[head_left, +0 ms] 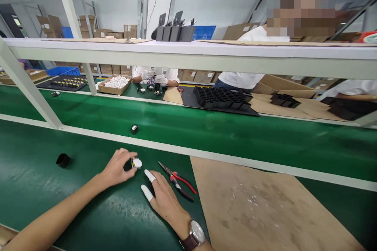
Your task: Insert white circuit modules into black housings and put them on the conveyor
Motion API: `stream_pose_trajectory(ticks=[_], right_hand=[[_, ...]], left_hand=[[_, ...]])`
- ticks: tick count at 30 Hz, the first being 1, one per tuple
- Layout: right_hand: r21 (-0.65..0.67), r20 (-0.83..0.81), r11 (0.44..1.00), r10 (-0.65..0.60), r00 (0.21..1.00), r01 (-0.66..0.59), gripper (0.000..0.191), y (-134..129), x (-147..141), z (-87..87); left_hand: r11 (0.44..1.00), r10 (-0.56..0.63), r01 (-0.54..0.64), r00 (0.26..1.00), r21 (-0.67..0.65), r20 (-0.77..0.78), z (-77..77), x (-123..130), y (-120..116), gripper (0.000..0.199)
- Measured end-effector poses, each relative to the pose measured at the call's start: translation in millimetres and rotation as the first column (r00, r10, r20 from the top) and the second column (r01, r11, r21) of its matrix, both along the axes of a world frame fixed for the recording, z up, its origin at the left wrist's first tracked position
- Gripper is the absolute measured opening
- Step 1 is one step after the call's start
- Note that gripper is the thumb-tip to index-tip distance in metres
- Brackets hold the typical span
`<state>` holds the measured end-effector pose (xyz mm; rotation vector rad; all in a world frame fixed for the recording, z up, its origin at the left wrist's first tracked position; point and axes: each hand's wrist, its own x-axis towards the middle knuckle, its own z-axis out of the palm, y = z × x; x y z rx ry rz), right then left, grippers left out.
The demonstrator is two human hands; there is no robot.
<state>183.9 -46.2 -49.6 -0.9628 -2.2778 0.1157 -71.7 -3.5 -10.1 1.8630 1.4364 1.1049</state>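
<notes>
On worktop (118,219), left of pliers (176,178): my left hand (118,168) grips small white part (137,162). Just beside pliers: my right hand (165,198), grip open, white covers (149,184) on two digits.

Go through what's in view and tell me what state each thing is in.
Left hand: fingers pinching the white-topped small part.
White-topped small part: held above the bench.
Right hand: holding nothing, white covers on two fingers.
Red-and-black-handled metal pliers: lying down, handles spread.
Brown flat sheet: stained, white specks on it.
Open cardboard box: heaped with white pieces.
Round silver wristwatch: strapped on.
</notes>
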Motion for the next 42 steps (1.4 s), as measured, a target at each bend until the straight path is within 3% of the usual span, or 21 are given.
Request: stream_pose_trajectory(ticks=[3,5,7,9,12,14,15,18,20,23,25,28,31,33,38,42], right_hand=[[-0.044,0.05,0.998,0.042,0.998,-0.04,0.054,-1.9,1.5,1.2],[-0.073,0.086,0.995,0.069,0.994,-0.062,0.054,-3.7,1.9,2.8],[-0.092,0.112,0.993,0.083,0.99,-0.073,0.052,-5.3,-0.2,4.8],[-0.104,0.126,0.992,0.086,0.988,-0.073,0.053,-6.5,-6.0,6.8],[-0.105,0.145,0.992,0.089,0.985,-0.074,0.049,-7.3,-19.0,9.9],[-0.096,0.144,0.992,0.101,0.984,-0.088,0.036,-7.0,-25.5,11.5],[-0.093,0.134,0.991,0.111,0.985,-0.099,0.031,-6.7,-26.8,11.9],[-0.11,0.091,0.986,0.138,0.986,-0.128,0.039,-6.1,-22.9,9.9],[-0.112,0.092,0.988,0.113,0.989,-0.103,0.049,-6.6,-17.2,5.5],[-0.096,0.147,0.995,0.036,0.988,-0.022,0.054,-9.0,-12.6,-4.1],[-0.1,0.171,0.995,0.002,0.985,0.015,0.055,-10.9,-13.5,-9.6],[-0.125,0.172,0.992,-0.001,0.985,0.023,0.06,-12.2,-15.1,-12.0],[-0.176,0.132,0.984,0.048,0.99,-0.024,0.066,-11.7,-11.7,-7.5],[-0.214,0.074,0.976,0.066,0.995,-0.049,0.072,-11.5,-7.7,-3.5],[-0.235,0.024,0.972,0.003,1.0,0.003,0.076,-11.7,-4.7,0.9],[-0.278,0.063,0.96,0.035,0.997,-0.016,0.065,-7.9,-5.0,2.8]], left_hand=[[0.983,-0.173,0.177,0.982,-0.053,0.069,2.1,6.8,-40.1,0.056],[0.983,-0.18,0.18,0.983,-0.026,-0.034,10.5,-9.3,-49.8,0.059],[0.994,-0.058,0.078,0.972,0.08,-0.229,22.2,-41.2,-51.2,0.05],[0.968,0.183,-0.096,0.901,0.23,-0.393,32.8,-84.0,-50.9,0.041],[0.876,0.481,-0.334,0.645,0.347,-0.594,37.9,-152.5,-54.0,0.053],[0.845,0.507,-0.444,0.484,0.299,-0.713,32.5,-190.0,-57.4,0.065],[0.845,0.473,-0.481,0.463,0.236,-0.75,28.1,-203.7,-58.8,0.066],[0.87,0.379,-0.484,0.534,0.094,-0.756,16.9,-217.8,-60.1,0.056],[0.897,0.374,-0.428,0.608,0.107,-0.7,16.3,-202.7,-59.4,0.05],[0.947,0.315,-0.291,0.777,0.133,-0.545,25.1,-149.8,-58.0,0.042],[0.983,0.181,-0.153,0.893,0.099,-0.412,30.7,-104.4,-56.9,0.037],[0.998,-0.066,0.066,0.98,-0.005,-0.189,29.6,-42.2,-53.1,0.034],[0.973,-0.218,0.22,0.975,-0.066,0.034,19.6,-3.2,-45.2,0.04],[0.957,-0.27,0.278,0.959,-0.083,0.09,13.0,8.8,-39.6,0.045],[0.932,-0.327,0.336,0.941,-0.136,0.086,2.3,13.0,-36.5,0.06],[0.937,-0.312,0.299,0.949,-0.181,-0.049,-7.4,14.2,-42.1,0.057]])
